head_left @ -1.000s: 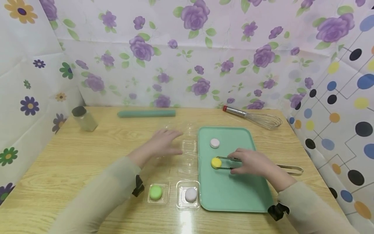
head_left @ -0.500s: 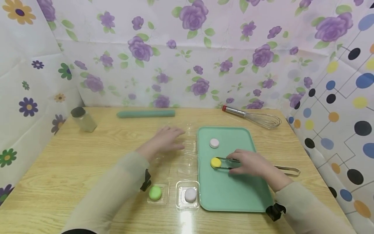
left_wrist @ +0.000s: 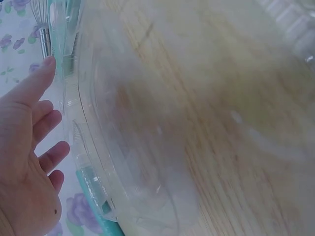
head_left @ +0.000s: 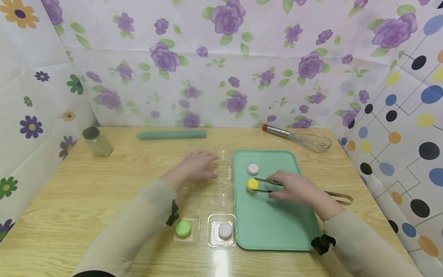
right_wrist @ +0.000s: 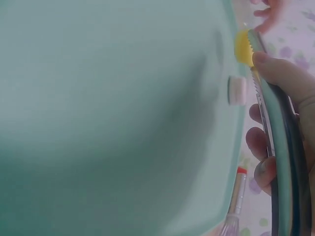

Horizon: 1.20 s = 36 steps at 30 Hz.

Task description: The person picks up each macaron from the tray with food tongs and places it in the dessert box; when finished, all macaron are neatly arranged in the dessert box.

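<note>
My right hand [head_left: 294, 186] grips metal tongs [head_left: 340, 196] over the green tray [head_left: 277, 231]; the toothed tips pinch a yellow macaron [head_left: 252, 184]. In the right wrist view the thumb and fingers wrap the tongs [right_wrist: 283, 147], with the yellow macaron [right_wrist: 242, 47] at their end. A pale pink macaron [head_left: 253, 169] lies on the tray behind it. Left of the tray, my left hand [head_left: 195, 165] is by clear plastic containers [head_left: 223, 175], fingers relaxed and apart. The left wrist view shows that hand [left_wrist: 29, 147] beside a clear container [left_wrist: 133, 123], holding nothing.
Nearer the front edge, a green macaron [head_left: 183, 229] and a pale lilac one [head_left: 225, 231] sit in separate clear compartments. Along the back are a green rolling pin [head_left: 172, 134] and a whisk [head_left: 301, 137]. A dark-lidded jar [head_left: 98, 142] stands at the back left.
My right hand has moved the tongs and yellow macaron slightly up and away from the front. My left hand shifted a little towards the containers, then stayed nearly still.
</note>
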{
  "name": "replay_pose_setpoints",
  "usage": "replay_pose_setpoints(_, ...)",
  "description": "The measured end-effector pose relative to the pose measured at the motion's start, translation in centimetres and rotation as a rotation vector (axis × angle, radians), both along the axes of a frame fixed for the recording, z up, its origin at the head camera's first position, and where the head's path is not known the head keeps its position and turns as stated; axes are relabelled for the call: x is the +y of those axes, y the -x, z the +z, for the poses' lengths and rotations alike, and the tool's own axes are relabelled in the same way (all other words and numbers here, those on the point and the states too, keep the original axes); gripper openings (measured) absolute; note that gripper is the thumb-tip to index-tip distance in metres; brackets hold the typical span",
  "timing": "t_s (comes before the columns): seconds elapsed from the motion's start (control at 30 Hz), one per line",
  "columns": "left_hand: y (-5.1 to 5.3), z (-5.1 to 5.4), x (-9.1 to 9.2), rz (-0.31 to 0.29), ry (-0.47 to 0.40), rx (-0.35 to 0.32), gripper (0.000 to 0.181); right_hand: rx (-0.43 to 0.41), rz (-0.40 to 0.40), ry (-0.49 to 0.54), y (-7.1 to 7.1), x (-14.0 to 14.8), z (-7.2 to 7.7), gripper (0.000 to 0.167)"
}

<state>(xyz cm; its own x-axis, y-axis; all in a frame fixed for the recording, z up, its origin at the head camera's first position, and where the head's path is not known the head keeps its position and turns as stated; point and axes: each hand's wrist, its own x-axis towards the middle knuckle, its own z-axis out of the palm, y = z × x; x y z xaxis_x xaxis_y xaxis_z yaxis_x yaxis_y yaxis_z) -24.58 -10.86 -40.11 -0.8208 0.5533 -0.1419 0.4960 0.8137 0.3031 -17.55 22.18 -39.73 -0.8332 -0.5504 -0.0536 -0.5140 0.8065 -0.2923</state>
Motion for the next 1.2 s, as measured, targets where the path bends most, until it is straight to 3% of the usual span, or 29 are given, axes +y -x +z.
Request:
replay_pose_setpoints(0.4, -0.3, 0.3, 0.1, -0.007, 0.011, 0.009, 0.069, -0.006, -0.002, -0.004, 2.5, -3.6, 1.9, 0.048)
replay_pose_setpoints(0.73, -0.3, 0.1, 0.1, -0.019, 0.016, 0.03, 0.069, -0.051, -0.005, -0.067, 5.1, -7.7, 2.1, 0.05)
replay_pose_setpoints(1.2, -0.4, 0.5, 0.3, -0.012, 0.016, 0.023, 0.068, -0.041, 0.011, -0.233, 5.7, -10.4, 2.1, 0.045)
